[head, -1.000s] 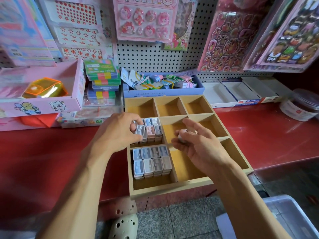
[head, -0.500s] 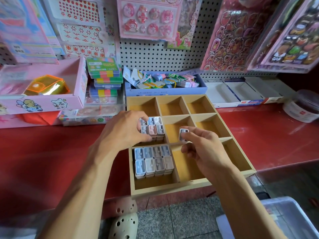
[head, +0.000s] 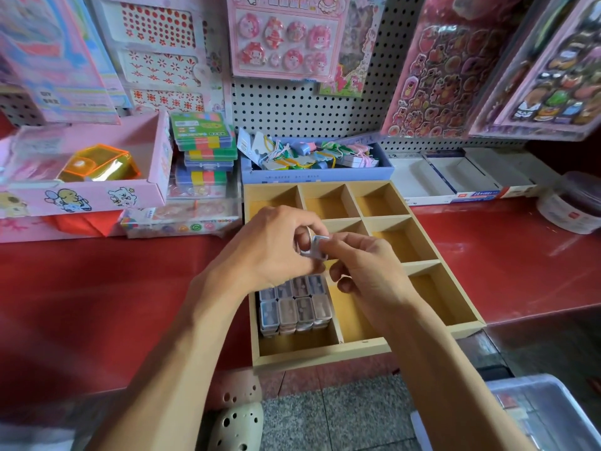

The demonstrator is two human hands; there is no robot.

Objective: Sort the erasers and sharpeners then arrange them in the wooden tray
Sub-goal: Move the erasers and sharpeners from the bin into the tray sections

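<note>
Above the wooden tray (head: 357, 348), which is sitting at the front edge of the red counter (head: 113, 304), a person's two hands are meeting over the tray's middle-left compartment. Both the left hand (head: 270, 247) and the right hand (head: 367, 271) are pinching one small pale sharpener (head: 316, 246) between fingertips and thumbs, holding it clear of the tray floor (its exact colour is hard to tell behind the fingers). Just below the hands, in the front-left compartment, a block of pastel sharpeners (head: 294, 304) is standing packed in two neat rows, blue and pinkish cases touching side by side. More items in the compartment under the left hand are hidden. Behind the tray, against the back edge of the counter, a blue box (head: 318, 174) of tagged trinkets is resting, with a stack of coloured plastic cases (head: 205, 148) and a pink cardboard box (head: 97, 190) to its left. Sticker sheets (head: 448, 66) are hanging on the pegboard (head: 292, 109) above, and a round clear tub (head: 572, 203) is sitting at the counter's far right.
</note>
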